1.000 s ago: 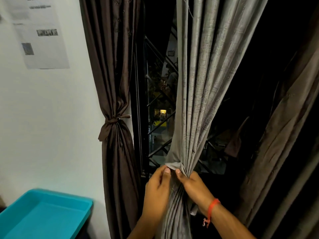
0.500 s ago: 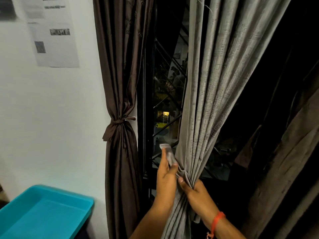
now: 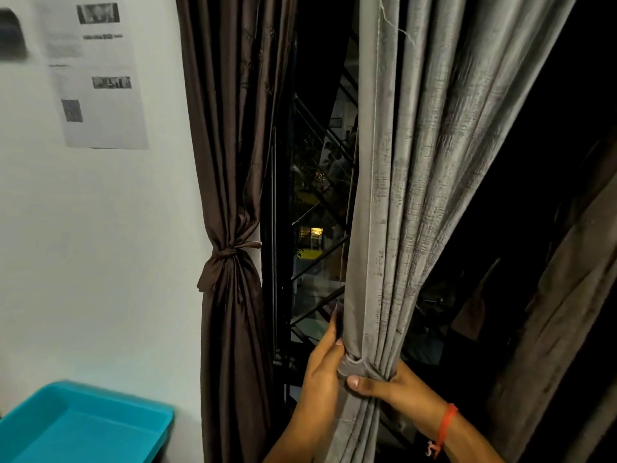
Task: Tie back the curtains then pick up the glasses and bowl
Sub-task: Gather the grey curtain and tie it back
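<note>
A grey curtain [image 3: 410, 182] hangs in the middle, gathered into a bunch low down. My left hand [image 3: 322, 362] grips the bunch from the left and holds a grey tie strip [image 3: 350, 364] against it. My right hand [image 3: 397, 385], with an orange wristband, grips the bunch from the right, thumb pressed on the strip. A dark brown curtain [image 3: 233, 145] at the left is tied back with a knot [image 3: 227, 253]. No glasses or bowl are in view.
A teal plastic tray [image 3: 100, 426] sits at the bottom left against the white wall [image 3: 100, 245], which bears printed papers [image 3: 100, 78]. Behind the curtains is a dark window with a metal grille [image 3: 317, 255]. Another brownish curtain [image 3: 567, 312] hangs at the right.
My left hand lowered the raised tie strip and brought it round the gathered grey curtain. Both hands now sit close together on the bunch. The view shifted slightly left.
</note>
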